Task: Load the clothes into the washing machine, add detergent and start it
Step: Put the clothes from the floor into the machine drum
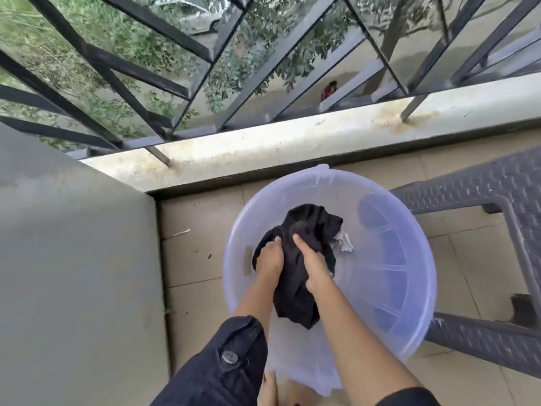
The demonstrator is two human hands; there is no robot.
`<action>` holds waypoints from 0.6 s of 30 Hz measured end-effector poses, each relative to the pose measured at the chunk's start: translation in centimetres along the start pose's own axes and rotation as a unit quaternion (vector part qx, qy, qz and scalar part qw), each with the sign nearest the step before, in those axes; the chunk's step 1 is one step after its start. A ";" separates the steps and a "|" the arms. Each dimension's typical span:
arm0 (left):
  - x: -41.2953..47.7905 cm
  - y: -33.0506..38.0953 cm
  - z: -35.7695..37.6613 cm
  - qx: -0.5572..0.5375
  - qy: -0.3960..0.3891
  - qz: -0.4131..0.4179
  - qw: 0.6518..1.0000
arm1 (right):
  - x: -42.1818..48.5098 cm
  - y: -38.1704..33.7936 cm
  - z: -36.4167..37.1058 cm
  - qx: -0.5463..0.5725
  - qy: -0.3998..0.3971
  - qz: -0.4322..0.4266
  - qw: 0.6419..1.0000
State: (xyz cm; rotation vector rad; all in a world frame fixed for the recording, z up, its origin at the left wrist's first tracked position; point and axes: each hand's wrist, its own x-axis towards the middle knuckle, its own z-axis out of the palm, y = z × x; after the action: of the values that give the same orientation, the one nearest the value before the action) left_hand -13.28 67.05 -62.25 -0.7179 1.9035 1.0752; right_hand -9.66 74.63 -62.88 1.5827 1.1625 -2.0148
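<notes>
- The left hand [269, 260] is curling its fingers tightly into the black garment [311, 225].
- The right hand [315, 266] is gripping it likewise.
- The garment is lying crumpled inside the translucent basin [409, 288].

An upper-floor home balcony: a black metal grille [137, 72] rises from a stained ledge [292, 139], trees [234, 80] and a parked car [199, 20] show far below, and a plastic washbasin [389, 291] sits on beige floor tiles [193, 259].
</notes>
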 end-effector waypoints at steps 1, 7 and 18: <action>-1.1 0.5 -0.4 0.003 0.017 0.007 1.000 | -1.3 -0.3 -0.1 0.002 0.001 0.003 1.000; -10.9 3.9 -2.5 -0.081 0.005 0.031 0.996 | -10.5 -3.6 -1.2 0.031 0.044 -0.030 0.998; -27.8 10.2 -7.5 -0.320 -0.049 0.009 0.946 | -30.3 -11.4 -3.6 0.002 -0.005 -0.079 0.997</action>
State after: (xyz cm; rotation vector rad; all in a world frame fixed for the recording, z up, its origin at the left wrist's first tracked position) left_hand -10.01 67.61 -31.88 -0.9756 1.4678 1.7364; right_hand -5.12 77.64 -30.75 1.5250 1.3179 -2.1206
